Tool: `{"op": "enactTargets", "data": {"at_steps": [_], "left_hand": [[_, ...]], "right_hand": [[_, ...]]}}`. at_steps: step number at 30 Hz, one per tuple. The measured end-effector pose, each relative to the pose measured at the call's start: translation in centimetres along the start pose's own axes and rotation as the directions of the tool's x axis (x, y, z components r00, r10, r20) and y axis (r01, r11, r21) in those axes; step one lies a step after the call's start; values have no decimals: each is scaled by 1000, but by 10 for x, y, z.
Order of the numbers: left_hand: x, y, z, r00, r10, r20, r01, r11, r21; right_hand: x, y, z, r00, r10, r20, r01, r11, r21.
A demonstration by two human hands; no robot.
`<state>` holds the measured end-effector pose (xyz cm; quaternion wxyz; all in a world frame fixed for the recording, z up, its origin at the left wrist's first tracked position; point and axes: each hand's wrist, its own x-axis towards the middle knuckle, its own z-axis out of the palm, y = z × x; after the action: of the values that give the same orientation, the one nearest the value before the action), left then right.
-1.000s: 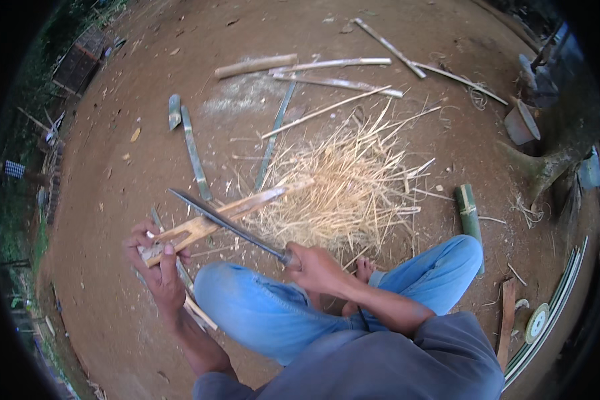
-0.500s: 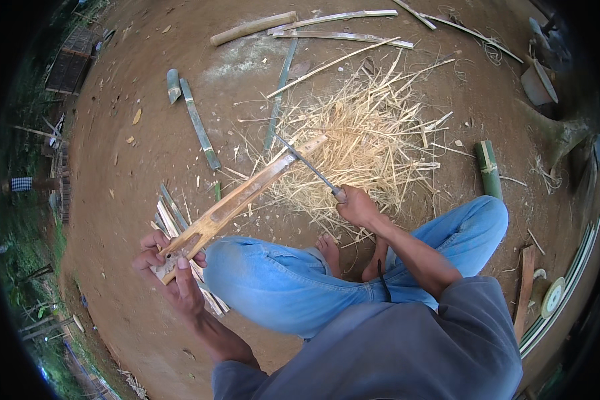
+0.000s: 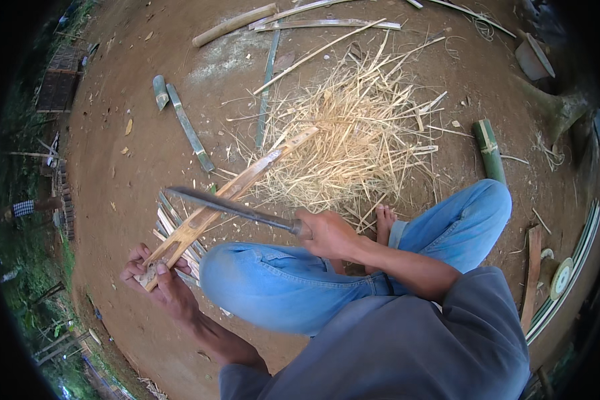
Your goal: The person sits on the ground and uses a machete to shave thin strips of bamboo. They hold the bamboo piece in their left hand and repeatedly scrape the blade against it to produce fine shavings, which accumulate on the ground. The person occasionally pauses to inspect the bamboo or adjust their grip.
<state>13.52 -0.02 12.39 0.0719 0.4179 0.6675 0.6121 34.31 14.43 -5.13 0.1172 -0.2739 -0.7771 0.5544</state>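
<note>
A split bamboo slat (image 3: 188,232), pale brown with darker patches along its face, slants from my left hand (image 3: 165,279) up to the far right. My left hand is closed around its near end, thumb on top. My right hand (image 3: 330,235) grips the handle of a machete (image 3: 247,212). Its dark blade lies across the slat's middle, pointing left; whether edge and bamboo touch, I cannot tell. The slat's far end reaches the pile of bamboo shavings (image 3: 353,143) on the ground.
Green bamboo pieces (image 3: 190,127) lie at the left, and a green bamboo section (image 3: 490,152) stands by my right knee. Cut strips (image 3: 173,217) lie beside my left knee. Long poles (image 3: 237,25) lie at the back. A round dial (image 3: 561,279) sits at the far right.
The machete has moved left and nearer along the slat, from its far part to its middle, and now shows its broad side. My left hand and the slat have shifted slightly left.
</note>
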Motion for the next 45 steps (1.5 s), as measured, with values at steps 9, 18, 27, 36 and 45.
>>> {"op": "enactTargets", "data": {"at_steps": [9,18,27,36,45], "left_hand": [[-5,-8,51,995,-36,-95,37,999,10],[1,1,84,992,-9,-125,12,1000,21],[19,-35,114,994,-20,-112,24,999,41],[69,-77,162,977,-51,-207,56,998,20],[116,-136,157,993,-101,-60,100,995,-20]], "right_hand": [[1,48,-36,978,183,99,-188,981,48],[12,93,-78,992,102,78,-102,995,-3],[58,176,-92,979,202,-40,-204,978,-44],[124,260,-101,951,291,-104,-296,954,-44],[181,359,-134,846,495,-200,-516,854,-68]]}}
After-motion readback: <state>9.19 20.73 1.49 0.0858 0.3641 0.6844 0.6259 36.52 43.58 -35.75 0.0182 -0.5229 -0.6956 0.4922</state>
